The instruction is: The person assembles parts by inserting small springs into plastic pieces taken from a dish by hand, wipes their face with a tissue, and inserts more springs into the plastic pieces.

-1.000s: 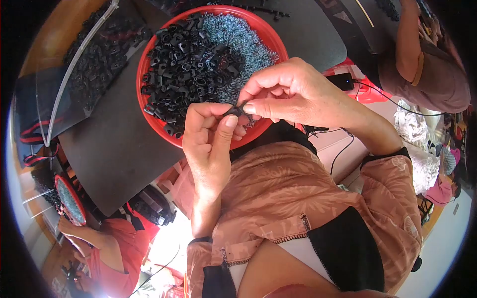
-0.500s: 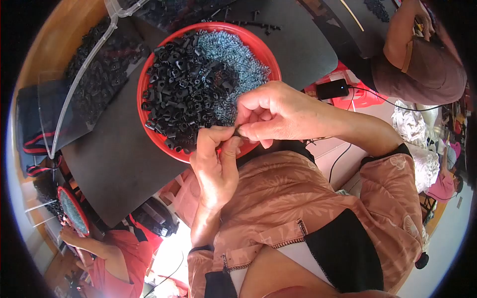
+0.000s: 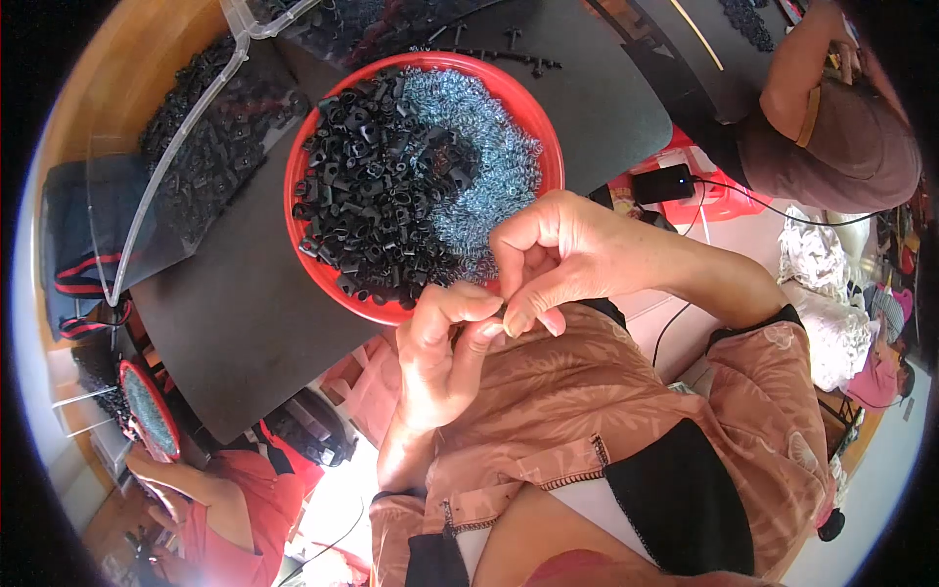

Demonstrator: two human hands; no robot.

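Both hands meet fingertip to fingertip at the near edge of a red basin. My left hand is closed in a pinch, thumb against forefinger, on a small black plastic part. From the right, my right hand pinches at the same part, its fingers covering most of it. Whether a spring is in it too I cannot tell. Inside the basin, black plastic parts are heaped on the left and small metal springs on the right.
The basin rests on a dark table. A clear bin of black parts stands at the left. Black pieces lie behind the basin. A black box with a cable is at the right. Other people sit at upper right and lower left.
Both hands have moved slightly right and down, nearer my body, still pinched together. The basin and table sit a little further right and lower in view.
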